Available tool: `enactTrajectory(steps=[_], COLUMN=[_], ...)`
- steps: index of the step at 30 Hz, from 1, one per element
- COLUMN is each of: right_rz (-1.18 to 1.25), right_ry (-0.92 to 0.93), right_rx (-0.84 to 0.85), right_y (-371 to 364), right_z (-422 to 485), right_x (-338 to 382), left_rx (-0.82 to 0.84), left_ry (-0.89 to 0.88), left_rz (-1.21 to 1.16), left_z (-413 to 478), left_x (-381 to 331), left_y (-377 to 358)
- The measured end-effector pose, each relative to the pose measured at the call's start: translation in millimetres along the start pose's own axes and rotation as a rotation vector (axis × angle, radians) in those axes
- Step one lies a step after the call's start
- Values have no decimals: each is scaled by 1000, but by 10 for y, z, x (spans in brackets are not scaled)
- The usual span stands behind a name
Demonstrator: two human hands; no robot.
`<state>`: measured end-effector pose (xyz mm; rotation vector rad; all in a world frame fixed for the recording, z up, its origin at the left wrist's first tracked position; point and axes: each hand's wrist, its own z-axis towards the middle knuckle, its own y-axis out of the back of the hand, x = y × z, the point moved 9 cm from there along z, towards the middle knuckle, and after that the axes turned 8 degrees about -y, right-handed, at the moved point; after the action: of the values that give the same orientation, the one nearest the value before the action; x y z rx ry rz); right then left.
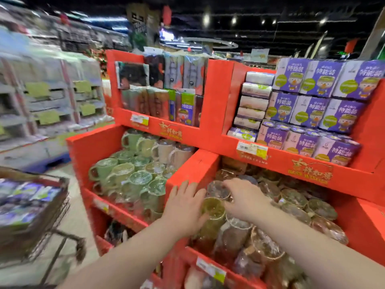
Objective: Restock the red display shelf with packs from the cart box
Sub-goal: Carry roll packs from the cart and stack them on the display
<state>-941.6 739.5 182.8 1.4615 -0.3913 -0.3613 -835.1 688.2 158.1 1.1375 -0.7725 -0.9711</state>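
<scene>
Left hand (183, 207), fingers straight and apart, braces a yellow wrapped glass (213, 212); right hand (245, 199) grip unclear; I would tidy gently, avoiding knocks.

The red display shelf (210, 88) looks like matt printed cardboard, with paper price labels (252, 150) stuck on its front edges. The purple packs (308, 109) are wrapped in glossy plastic film that catches the light. Under clear crinkled film the green mugs (123, 172) look smooth and glazed; the brownish cups (295, 199) shine through similar wrap. The cart (62, 205) is dark metal wire, its box (12, 174) dull brown cardboard
</scene>
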Motion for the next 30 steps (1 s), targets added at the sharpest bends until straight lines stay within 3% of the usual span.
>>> enactTrajectory(steps=[8, 16, 30], right_rz=[42, 93, 77], right_ry=[283, 485, 528], right_rx=[-32, 8, 322], right_y=[109, -21, -1420], right_z=[-152, -297, -472], right_x=[1380, 2818, 5124], left_rx=[240, 293, 318], left_ry=[327, 570, 760], left_rz=[0, 6, 18], left_z=[-1520, -2727, -4468], left_x=[702, 1554, 3549], left_y=[-457, -484, -124])
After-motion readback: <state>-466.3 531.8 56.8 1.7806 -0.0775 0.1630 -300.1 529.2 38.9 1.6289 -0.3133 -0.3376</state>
